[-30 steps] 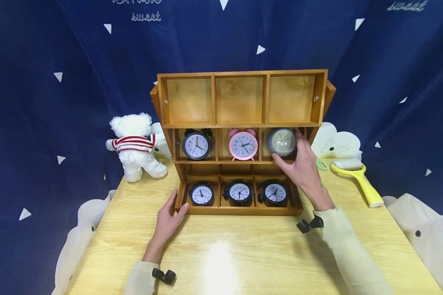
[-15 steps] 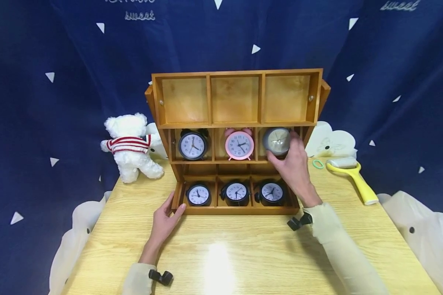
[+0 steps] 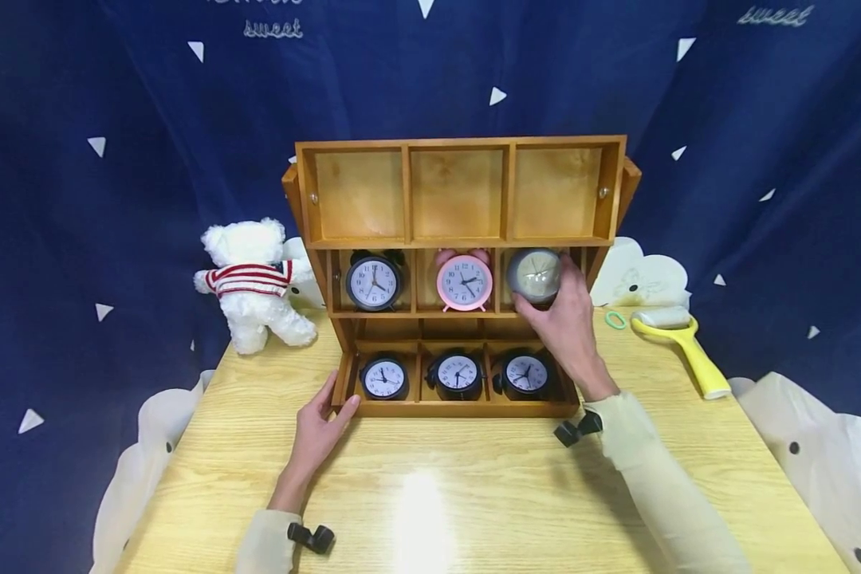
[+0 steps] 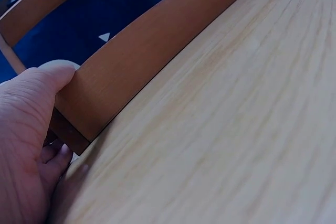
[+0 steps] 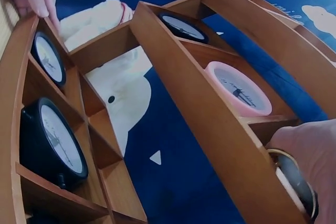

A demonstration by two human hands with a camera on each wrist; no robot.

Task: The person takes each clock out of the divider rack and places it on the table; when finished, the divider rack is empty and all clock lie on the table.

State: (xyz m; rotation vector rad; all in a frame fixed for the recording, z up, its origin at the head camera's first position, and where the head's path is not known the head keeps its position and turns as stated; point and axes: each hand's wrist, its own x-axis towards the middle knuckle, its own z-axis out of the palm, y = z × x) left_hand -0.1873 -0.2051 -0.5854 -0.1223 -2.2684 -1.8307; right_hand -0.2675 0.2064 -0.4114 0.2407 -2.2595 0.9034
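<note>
A wooden tiered shelf (image 3: 459, 408) stands on the table, divided into compartments. My right hand (image 3: 565, 323) holds a round grey clock (image 3: 535, 275) with a glossy face in the middle tier's right compartment, thumb at its lower left and fingers on its right side. A black alarm clock (image 3: 374, 283) and a pink alarm clock (image 3: 464, 282) share that tier. Down on the bottom tier sit three black clocks, one being the left clock (image 3: 383, 378). My left hand (image 3: 317, 426) grips the bottom tier's front left corner, thumb on the front board (image 4: 121, 61) and fingers round the side.
Left of the shelf, a white teddy bear (image 3: 251, 287) in a striped top leans on the table (image 3: 416, 494). Over on the right lie a yellow-handled lint roller (image 3: 689, 343) and a small green ring (image 3: 615, 320). A dark blue curtain (image 3: 430, 72) hangs behind.
My right hand and the grey clock have shifted slightly left within the compartment. The whole view slid a little. My left hand stays on the corner.
</note>
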